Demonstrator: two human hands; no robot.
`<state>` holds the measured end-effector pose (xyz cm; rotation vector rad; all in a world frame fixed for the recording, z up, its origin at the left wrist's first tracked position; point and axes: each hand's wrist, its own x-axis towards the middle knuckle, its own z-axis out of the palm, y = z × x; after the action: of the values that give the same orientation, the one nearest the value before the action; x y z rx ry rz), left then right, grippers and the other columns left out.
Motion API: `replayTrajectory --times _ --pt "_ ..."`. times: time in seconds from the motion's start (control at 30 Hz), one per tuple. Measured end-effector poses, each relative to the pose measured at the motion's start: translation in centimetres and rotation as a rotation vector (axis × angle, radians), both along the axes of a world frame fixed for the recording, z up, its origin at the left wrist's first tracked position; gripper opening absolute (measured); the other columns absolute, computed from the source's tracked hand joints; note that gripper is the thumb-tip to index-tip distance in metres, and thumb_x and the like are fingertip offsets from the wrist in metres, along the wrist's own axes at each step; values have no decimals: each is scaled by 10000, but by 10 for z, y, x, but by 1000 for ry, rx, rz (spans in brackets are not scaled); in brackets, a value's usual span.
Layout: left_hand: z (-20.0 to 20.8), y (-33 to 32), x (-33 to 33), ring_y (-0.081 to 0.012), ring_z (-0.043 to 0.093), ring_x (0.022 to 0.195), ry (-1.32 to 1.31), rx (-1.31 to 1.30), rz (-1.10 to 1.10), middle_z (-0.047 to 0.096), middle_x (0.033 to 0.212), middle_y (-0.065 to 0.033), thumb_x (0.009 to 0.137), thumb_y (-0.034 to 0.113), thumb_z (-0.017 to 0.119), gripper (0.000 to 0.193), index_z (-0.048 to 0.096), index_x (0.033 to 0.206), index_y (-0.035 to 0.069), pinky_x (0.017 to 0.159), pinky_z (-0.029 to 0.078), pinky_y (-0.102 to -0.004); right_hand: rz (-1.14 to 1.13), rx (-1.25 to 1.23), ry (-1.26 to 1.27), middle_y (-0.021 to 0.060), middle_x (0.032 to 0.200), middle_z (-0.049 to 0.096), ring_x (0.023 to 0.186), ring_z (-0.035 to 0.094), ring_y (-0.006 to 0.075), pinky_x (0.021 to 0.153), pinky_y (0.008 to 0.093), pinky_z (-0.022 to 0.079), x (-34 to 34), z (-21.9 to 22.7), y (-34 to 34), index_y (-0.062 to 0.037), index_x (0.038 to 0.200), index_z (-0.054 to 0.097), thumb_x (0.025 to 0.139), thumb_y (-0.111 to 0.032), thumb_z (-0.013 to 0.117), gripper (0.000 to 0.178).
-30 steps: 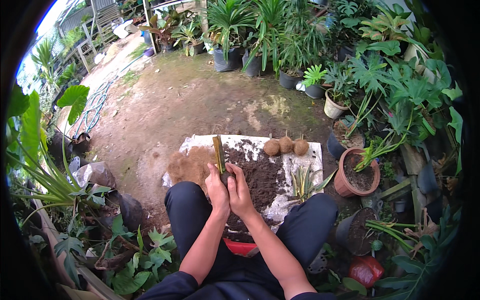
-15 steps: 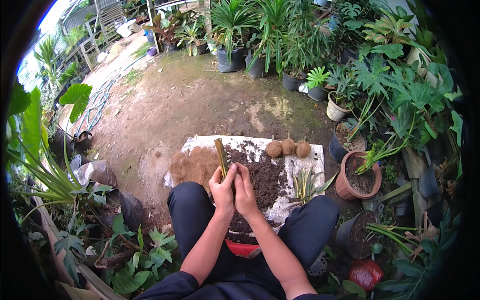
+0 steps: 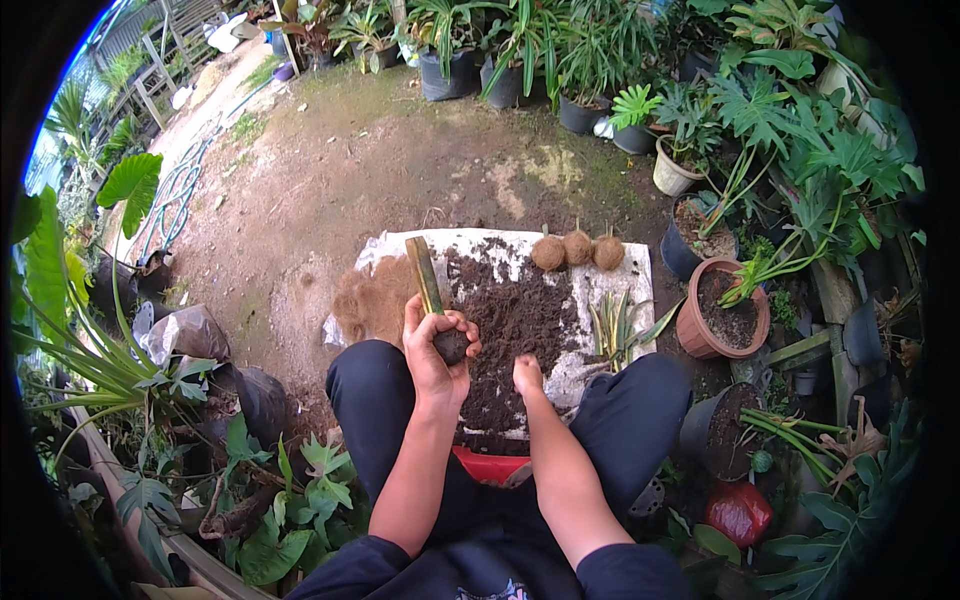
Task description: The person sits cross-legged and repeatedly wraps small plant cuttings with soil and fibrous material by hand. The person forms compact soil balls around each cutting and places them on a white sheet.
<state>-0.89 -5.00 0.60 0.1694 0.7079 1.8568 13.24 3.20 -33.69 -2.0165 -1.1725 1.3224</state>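
Observation:
In my left hand [image 3: 437,350] is a ball of dark soil [image 3: 451,346], with a stiff green-and-yellow leaf cutting [image 3: 424,275] standing up out of it. The fingers curl round the ball. My right hand [image 3: 527,373] is closed over the loose dark soil [image 3: 515,320] heaped on a white sheet [image 3: 640,290]; whatever it may hold is hidden. Brown coir fibre [image 3: 375,300] lies left of the soil. Several yellow-edged leaf cuttings [image 3: 615,328] rest on the sheet's right side. Three fibre-wrapped balls [image 3: 578,250] with short stems sit in a row along its far edge.
My bent knees flank the sheet, and something red [image 3: 490,466] lies between them. Potted plants crowd the right, including a terracotta-coloured pot [image 3: 705,335]. Black pots [image 3: 447,75] line the back. A blue hose [image 3: 180,190] coils on the ground at far left.
My hands have parted. The right one has moved down to the soil, while the left keeps hold of the ball and cutting, now slightly further left. The view has shifted a little.

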Motion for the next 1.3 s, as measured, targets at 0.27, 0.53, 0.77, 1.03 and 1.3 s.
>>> replayTrajectory --times 0.27,0.53,0.77,1.03,1.3 --pt "10 -19 -14 -229 584 643 24 13 45 557 968 -152 745 -71 469 477 414 1174 131 445 439 -297 152 -277 -271 212 1558 227 1443 233 343 1171 393 265 -32 -53 -85 -3 1483 280 770 -206 562 793" --pt "2 -19 -26 -215 571 831 -236 -127 37 564 896 -78 879 107 564 181 524 1049 57 694 483 -335 216 -211 -472 173 1611 56 1484 79 364 1181 535 178 -80 -50 -121 5 1524 115 770 -227 628 941" --pt "3 -21 -32 -245 541 886 -278 -75 51 553 913 -95 903 215 532 233 525 1063 45 742 465 -354 705 219 -319 185 1592 138 1463 155 376 1180 470 222 -101 -55 -99 -32 1520 175 806 -128 648 862" --pt "2 -17 -32 -233 513 857 -259 -153 68 543 886 -80 927 224 501 224 537 1039 34 688 458 -327 1213 210 -493 35 1598 210 1476 173 265 1187 475 215 -110 -40 -44 -157 1502 302 821 -223 678 781" --pt "-1 -12 -30 -250 551 867 -282 -137 -4 561 878 -81 902 227 526 219 533 1025 46 720 474 -365 1357 491 -468 41 1463 448 1392 371 232 1127 374 362 -42 -57 -69 -104 1352 509 926 -116 466 428"
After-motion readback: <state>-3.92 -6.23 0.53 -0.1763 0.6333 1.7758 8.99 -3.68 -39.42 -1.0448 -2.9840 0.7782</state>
